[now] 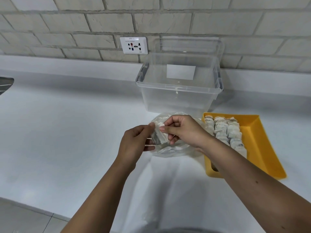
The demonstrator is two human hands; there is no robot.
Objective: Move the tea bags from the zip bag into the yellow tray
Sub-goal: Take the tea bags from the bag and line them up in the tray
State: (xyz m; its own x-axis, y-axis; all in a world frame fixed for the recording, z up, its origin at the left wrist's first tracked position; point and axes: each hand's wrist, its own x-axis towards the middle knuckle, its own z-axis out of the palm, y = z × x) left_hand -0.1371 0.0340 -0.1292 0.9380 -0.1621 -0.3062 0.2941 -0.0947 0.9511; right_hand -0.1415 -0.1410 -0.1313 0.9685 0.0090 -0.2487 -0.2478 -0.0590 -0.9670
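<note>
Holding a small stack of tea bags (160, 137) above the white counter (67, 125), we pinch it from both sides. Our left hand (134, 143) curls thumb and fingers on its left edge, and our right hand (183, 130) nips its top between thumb and forefinger. Fingers cover much of the stack, so we cannot count the bags. Beneath the hands lies the clear zip bag (175, 148), crumpled and largely hidden, its contents hard to make out. Just right of it, the yellow tray (262, 142) carries rows of tea bags (223, 130); our right forearm cuts across its near left corner. A clear storage bin (180, 93) stands behind.
</note>
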